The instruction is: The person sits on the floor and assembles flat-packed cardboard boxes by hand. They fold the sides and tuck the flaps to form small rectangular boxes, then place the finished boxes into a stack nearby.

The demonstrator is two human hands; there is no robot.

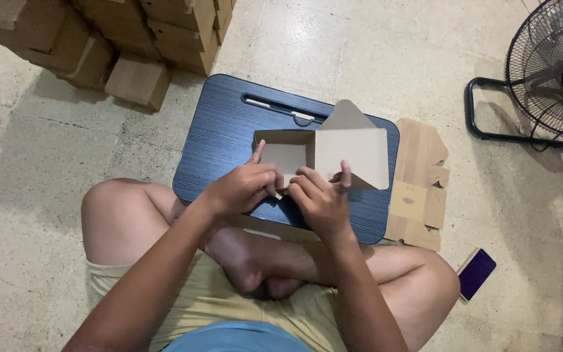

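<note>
Cardboard box (324, 151), half folded, sits on a dark blue lap-desk tabletop (219, 140) in front of a person sitting cross-legged on the concrete floor (34, 143). Left hand (239, 189) is on the box's near wall, index finger pointing up along the left edge, other fingers curled; grip is closed on the cardboard edge. Right hand (320, 199) is just beside it, touching the same near wall, thumb and fingers pinched on a small flap, index finger raised against the lid panel. Box body is open at the top, with its lid panel spread to the right and a pointed tab sticking up behind. Flat unfolded box blank (418, 186) lies on the floor, touching the tabletop's right edge. Phone (476, 272) with a dark purple back lies on the floor near the right knee. Stack of finished cardboard boxes (118, 39) at upper left. Black floor fan (548, 72) at upper right.
</note>
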